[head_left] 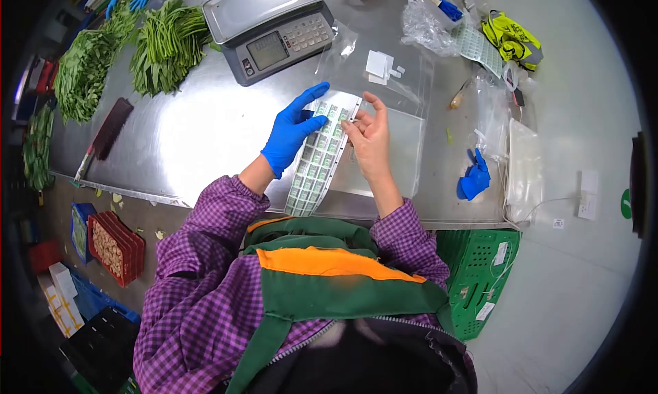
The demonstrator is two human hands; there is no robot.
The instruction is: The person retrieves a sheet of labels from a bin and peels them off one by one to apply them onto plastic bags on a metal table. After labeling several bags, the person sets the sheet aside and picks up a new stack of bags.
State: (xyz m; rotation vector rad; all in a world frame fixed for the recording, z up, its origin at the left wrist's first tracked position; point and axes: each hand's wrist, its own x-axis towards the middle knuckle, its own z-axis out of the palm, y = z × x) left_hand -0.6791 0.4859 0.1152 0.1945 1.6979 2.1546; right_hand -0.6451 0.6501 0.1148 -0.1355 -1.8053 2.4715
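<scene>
The broad stainless-steel bench (199,133) fills most of the view, with heaps of long green leafy stalks (161,44) at its far left and a grey digital weighing scale (271,27) behind the working spot. A clear plastic bag (397,147) lies flat on the steel just right of centre, and a loose blue glove (474,178) rests near the right edge. Over the near edge hangs the long white sheet of small green-printed stickers (317,157), its lower end dangling off the bench towards the purple checked sleeves.

The left hand (293,130), in a blue glove, grips the sheet's upper left side, thumb on top. The bare right hand (370,144) pinches at the sheet's right edge with its fingertips, seemingly at a single sticker, though the exact contact is too small to tell.

A judgement on risk: a sticker lifted at a sharp angle could tear or curl onto itself, and the gloved fingers could catch the adhesive. The dangling end could also crease against the bench edge.
</scene>
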